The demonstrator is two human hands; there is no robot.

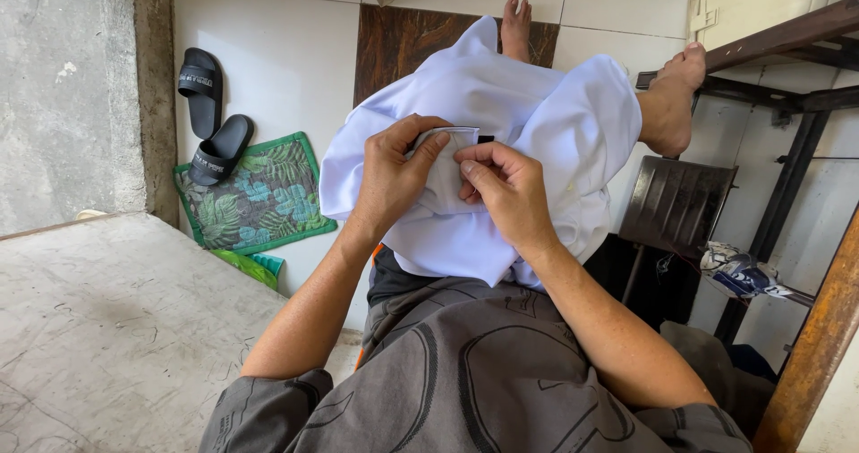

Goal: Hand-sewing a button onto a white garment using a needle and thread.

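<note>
Both hands, left (389, 180) and right (506, 189), pinch a small folded edge of the white cotton garment (501, 122) draped over the person's lap. Judging by its bunched folds, little looks finished. Black rubber slippers (210, 117) lie left of the garment.

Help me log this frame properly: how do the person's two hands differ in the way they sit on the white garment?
The left hand reaches in from the left, its fingers curled over the top of a folded edge of the white garment, thumb lying along that edge. The right hand comes from the right and sits slightly lower, fingertips pressed onto the cloth just under the fold. Both are bare and both touch the same small patch of cloth in the lap.
</note>
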